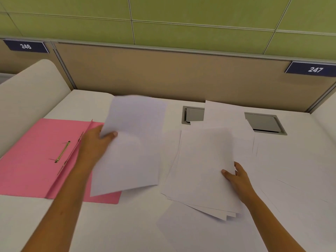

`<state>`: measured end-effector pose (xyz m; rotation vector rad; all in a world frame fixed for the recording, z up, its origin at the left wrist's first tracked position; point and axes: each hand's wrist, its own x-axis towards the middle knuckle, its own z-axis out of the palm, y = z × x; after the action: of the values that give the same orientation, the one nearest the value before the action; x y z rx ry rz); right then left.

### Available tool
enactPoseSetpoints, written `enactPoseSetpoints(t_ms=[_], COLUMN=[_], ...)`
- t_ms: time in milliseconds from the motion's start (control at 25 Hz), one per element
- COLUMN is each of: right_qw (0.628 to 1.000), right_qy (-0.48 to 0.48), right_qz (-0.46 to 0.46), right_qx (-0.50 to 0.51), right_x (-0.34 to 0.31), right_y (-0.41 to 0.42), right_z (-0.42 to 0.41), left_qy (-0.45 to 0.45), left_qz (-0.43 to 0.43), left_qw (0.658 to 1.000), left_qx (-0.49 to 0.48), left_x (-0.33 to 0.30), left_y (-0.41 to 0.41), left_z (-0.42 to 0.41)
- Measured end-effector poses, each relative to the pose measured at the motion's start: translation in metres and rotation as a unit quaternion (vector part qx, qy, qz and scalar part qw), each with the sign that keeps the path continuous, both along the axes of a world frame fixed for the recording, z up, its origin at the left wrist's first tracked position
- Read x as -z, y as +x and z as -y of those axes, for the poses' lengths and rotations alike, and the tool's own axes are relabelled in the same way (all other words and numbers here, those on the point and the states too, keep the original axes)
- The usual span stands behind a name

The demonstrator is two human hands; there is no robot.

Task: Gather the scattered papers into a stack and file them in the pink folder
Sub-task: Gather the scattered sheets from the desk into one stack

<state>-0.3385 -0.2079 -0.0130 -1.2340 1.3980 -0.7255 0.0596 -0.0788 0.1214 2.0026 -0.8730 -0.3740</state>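
The pink folder [36, 157] lies open on the left of the white desk, its brass fastener [62, 151] showing. My left hand [94, 144] pinches a white sheet [131, 142] by its left edge and holds it lifted over the folder's right half. My right hand [236, 177] grips the right edge of a loose stack of white papers [203, 170], slightly raised off the desk. More single sheets lie flat around it: one at the back [223, 113], one at the front [200, 231], others to the right [291, 179].
A grey cable hatch [263, 122] is set into the desk [127, 224] at the back, partly under a sheet. A tan partition [163, 73] closes the rear, with number plates 246 and 247. Cream side dividers stand at the left [27, 95] and right.
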Motion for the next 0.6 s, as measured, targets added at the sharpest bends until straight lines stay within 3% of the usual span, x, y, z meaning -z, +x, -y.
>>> enactPoseSetpoints(t_ms=[200, 280, 400, 600], right_qw=[1.0, 0.998, 0.994, 0.993], right_qy=[0.022, 0.052, 0.104, 0.119], right_qz=[-0.007, -0.025, -0.002, 0.001], right_qx=[0.008, 0.017, 0.034, 0.007], right_x=[0.004, 0.005, -0.006, -0.005], right_y=[0.0, 0.0, 0.003, -0.003], right_z=[0.005, 0.009, 0.012, 0.019], left_qy=[-0.066, -0.017, 0.061, 0.133], left_qz=[-0.117, -0.13, -0.078, -0.071], left_qw=[0.989, 0.983, 0.976, 0.969], left_qx=[0.07, 0.128, 0.194, 0.194], left_x=[-0.009, 0.018, 0.063, 0.116], left_y=[-0.031, -0.062, -0.108, -0.161], left_z=[0.039, 0.062, 0.091, 0.116])
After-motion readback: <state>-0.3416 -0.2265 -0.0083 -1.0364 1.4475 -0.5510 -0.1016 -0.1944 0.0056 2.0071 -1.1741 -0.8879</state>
